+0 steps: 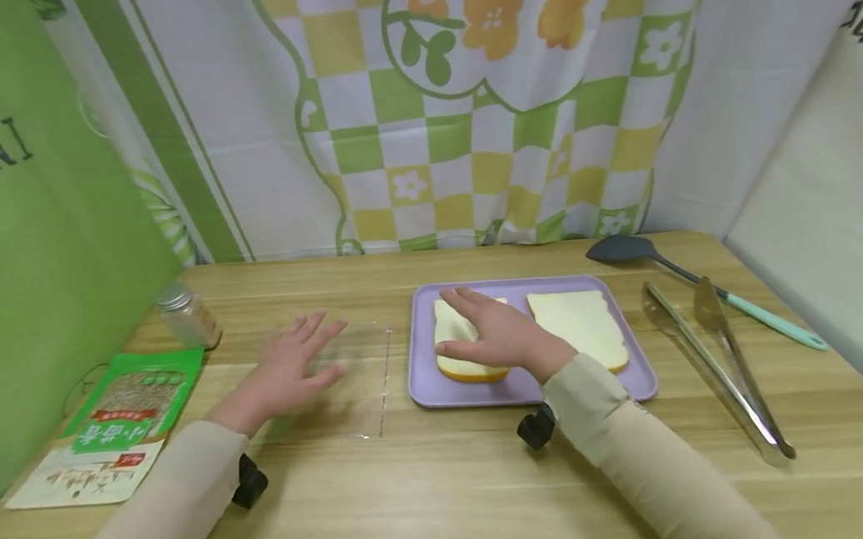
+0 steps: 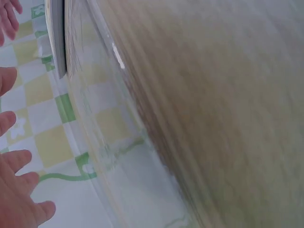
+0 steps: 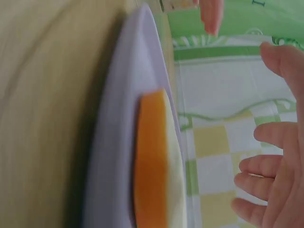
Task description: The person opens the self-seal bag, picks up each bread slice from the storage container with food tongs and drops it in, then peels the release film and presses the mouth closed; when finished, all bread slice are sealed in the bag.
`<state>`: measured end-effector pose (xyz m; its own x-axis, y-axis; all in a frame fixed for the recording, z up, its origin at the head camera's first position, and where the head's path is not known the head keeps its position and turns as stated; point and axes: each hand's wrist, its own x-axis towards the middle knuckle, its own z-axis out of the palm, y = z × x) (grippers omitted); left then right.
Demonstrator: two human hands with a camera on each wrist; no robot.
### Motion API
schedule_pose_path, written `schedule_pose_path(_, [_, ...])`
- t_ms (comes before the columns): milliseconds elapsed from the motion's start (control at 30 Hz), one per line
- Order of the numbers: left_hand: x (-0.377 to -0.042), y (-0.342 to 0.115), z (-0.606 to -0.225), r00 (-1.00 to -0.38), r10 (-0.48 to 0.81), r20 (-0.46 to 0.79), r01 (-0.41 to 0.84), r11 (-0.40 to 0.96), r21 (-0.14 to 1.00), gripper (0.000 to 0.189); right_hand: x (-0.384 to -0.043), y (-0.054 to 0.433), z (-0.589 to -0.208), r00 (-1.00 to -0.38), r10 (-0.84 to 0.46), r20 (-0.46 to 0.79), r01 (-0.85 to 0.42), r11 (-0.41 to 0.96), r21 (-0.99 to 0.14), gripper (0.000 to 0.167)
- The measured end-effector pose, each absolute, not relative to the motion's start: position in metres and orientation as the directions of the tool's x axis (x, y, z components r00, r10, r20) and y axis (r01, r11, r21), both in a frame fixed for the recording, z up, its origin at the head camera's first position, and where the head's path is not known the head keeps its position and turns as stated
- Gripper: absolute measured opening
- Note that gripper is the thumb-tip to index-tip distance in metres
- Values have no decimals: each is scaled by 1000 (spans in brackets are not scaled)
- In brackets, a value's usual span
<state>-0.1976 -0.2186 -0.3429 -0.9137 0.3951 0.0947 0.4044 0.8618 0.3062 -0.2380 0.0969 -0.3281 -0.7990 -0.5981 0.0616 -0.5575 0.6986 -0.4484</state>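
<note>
My left hand [image 1: 285, 380] hovers with spread fingers over a clear, flat board [image 1: 369, 403], holding nothing. In the left wrist view its fingers [image 2: 19, 161] are apart, and the board's glossy surface [image 2: 102, 99] reflects the cloth behind. On a purple tray [image 1: 441, 400] lie two slices of white bread. The right hand [image 1: 499, 331], fingers extended, is above the left slice [image 1: 472, 368] and partly covers it; the right slice [image 1: 578, 318] lies beside it. From the right wrist, that slice's orange-brown crust [image 3: 151, 166] shows, with the hand apart from it.
At the left stand a spice jar [image 1: 190, 318] with a metal lid and a flat green-and-white seasoning packet [image 1: 122, 425]. Metal tongs [image 1: 716, 366] and a dark spatula with a mint handle [image 1: 773, 321] lie right of the tray. A checked cloth [image 1: 454, 159] hangs behind the table.
</note>
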Motion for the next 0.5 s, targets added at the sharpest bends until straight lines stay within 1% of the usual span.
schedule_pose_path(167, [-200, -216, -347, -899, 433, 66, 424, 822, 380, 62, -232, 74, -332, -749, -662, 26, -595, 656, -465, 79])
schedule_pose_path(333, [-203, -215, -349, -881, 469, 66, 450, 784, 428, 62, -233, 55, -336, -705, -709, 31, -628, 602, -493, 77])
schedule_pose_path(433, [-204, -214, -349, -880, 473, 38, 434, 769, 469, 63, -235, 46, -341, -679, -733, 45, -636, 557, -533, 75])
schedule_pose_path(500, [-205, -214, -349, -883, 468, 12, 413, 767, 491, 63, -237, 40, -345, -674, -737, 47, -624, 534, -571, 75])
